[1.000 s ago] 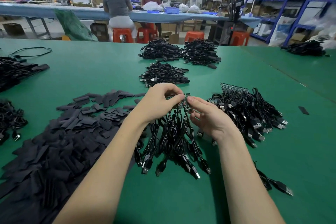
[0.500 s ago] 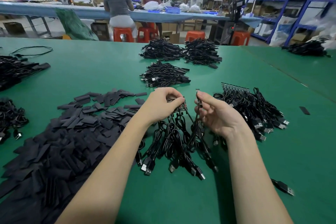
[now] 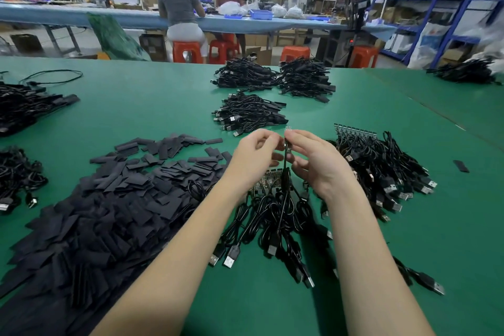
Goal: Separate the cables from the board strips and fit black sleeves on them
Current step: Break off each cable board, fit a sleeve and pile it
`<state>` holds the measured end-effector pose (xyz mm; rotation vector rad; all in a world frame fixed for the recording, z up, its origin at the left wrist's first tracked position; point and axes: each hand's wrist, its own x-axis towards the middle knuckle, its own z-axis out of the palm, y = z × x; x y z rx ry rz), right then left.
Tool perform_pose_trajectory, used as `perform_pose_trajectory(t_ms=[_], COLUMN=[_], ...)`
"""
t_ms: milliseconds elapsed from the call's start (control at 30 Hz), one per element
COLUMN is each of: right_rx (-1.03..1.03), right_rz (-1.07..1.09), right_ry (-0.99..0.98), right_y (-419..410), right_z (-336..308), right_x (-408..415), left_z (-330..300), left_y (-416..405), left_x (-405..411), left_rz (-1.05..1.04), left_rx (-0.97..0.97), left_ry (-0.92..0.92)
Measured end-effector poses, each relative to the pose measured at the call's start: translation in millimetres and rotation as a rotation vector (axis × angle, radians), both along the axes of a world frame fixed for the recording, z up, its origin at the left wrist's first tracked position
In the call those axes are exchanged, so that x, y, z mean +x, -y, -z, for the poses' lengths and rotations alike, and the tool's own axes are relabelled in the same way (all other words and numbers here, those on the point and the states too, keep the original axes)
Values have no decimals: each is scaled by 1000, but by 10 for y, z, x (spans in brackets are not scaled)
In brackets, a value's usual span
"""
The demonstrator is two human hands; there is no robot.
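My right hand (image 3: 313, 163) pinches a single black cable (image 3: 285, 172) just below its small board end and holds it upright over the table. My left hand (image 3: 255, 155) meets it from the left, with curled fingertips pinching that same board end. Below both hands, the board strip (image 3: 266, 181) lies on the green table (image 3: 163, 106) with several black USB cables (image 3: 272, 215) still fanned out from it. A big heap of flat black sleeves (image 3: 109, 213) spreads out to the left of my left forearm.
Another bundle of cables (image 3: 381, 169) on a board strip (image 3: 354, 129) lies to the right. Piles of sleeved cables (image 3: 248, 114) sit farther back, with more piles at the left edge (image 3: 24, 106). A loose cable (image 3: 425, 281) lies near my right forearm. People sit at a far table.
My left hand let go of the board strip, which now lies on the table. Both hands rose and came together around the one separated cable.
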<state>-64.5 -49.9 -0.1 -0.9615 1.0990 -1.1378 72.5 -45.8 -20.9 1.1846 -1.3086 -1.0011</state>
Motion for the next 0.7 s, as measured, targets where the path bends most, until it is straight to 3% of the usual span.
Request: perform_pose_trajectory(t_ms=[100,300,400,533,700], right_rx=[6,0,-28,-261,-565], right_rz=[41,38,61,148,-109], right_ry=[24,-132,-426,-716,-1146], right_y=[3,2,-2,-27,90], right_z=[5,21,-31,-206,-502], right_x=[14,73,68,86,658], left_z=[29,124,203,259,284], left_y=[-93,-150,-157,-135,-118], left_x=[30,20,-20,-22,-21], left_rz=[136,101,44,-2,12], left_rx=[150,171,203,236,278], left_ry=[-231,-265,-317,-372,-448])
